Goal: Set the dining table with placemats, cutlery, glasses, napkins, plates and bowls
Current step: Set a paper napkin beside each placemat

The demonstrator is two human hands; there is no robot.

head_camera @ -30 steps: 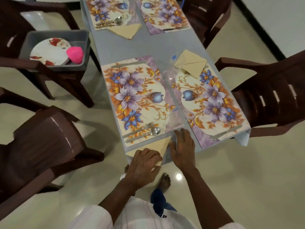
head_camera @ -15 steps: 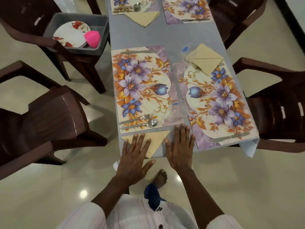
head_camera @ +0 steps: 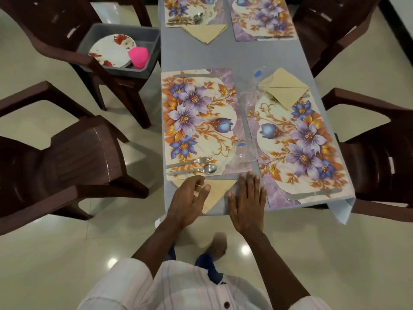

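The folded napkin [head_camera: 218, 193] is laid at the near edge of the surface [head_camera: 245, 52], just below the spoon [head_camera: 209, 168]. It is partly covered by the left hand [head_camera: 186, 200], fingers curled; whether that grip is clamped cannot be told. The right hand [head_camera: 247, 202] is pressed flat alongside, grip apart.

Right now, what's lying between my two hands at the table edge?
In the head view, the pointed end of the folded beige napkin, on grey tablecloth, lies between the left hand and right hand.
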